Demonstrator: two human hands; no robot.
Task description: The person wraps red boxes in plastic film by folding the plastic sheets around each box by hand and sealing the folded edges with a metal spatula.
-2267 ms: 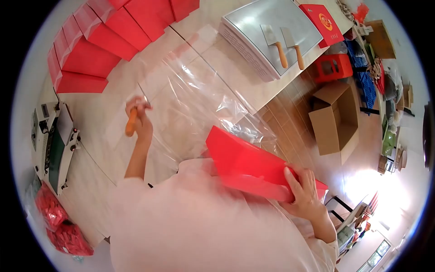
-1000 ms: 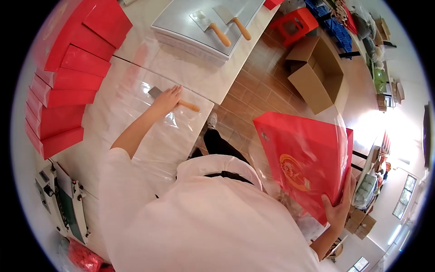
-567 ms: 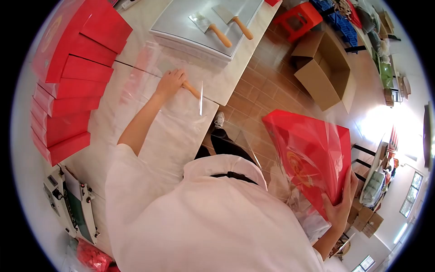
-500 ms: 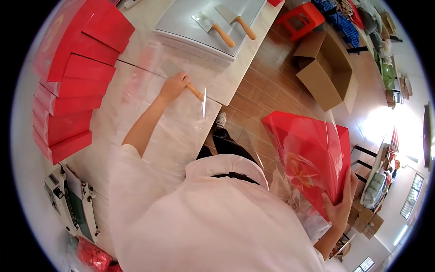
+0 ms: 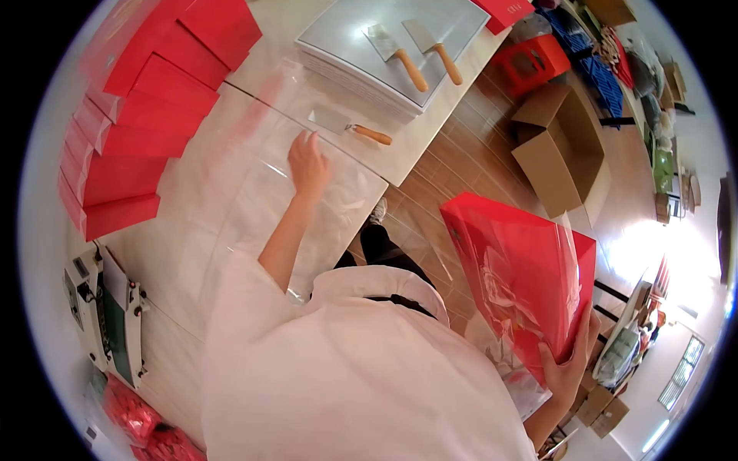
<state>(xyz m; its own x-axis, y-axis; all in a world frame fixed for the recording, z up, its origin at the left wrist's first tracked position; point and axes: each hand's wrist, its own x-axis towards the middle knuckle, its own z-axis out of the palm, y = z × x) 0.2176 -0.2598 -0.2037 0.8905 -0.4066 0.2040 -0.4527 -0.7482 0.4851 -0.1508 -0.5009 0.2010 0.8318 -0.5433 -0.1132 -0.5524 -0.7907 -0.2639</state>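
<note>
My left hand [image 5: 309,167] is over the clear plastic film [image 5: 269,196] on the table, its fingers apart and holding nothing. Just beyond its fingertips lies a scraper [image 5: 372,135] with a wooden handle and flat metal blade. My right hand [image 5: 567,359] grips a lower corner of a red box [image 5: 515,261], which is tilted and held off the table's edge, above the floor. Clear plastic wrapping [image 5: 565,269] covers part of that box and hangs in loose folds near my wrist. Some of the right fingers are hidden behind the box.
Red boxes [image 5: 165,107] in plastic line the table's left side. Two more scrapers [image 5: 415,71] rest on a grey-topped box [image 5: 350,34]. A sealing machine [image 5: 108,315] stands at lower left. An open carton [image 5: 565,146] and a red stool [image 5: 530,65] are on the floor.
The scraper has left my left hand and now lies on the table. That hand has opened and drawn back slightly from it. My right hand still holds the red box.
</note>
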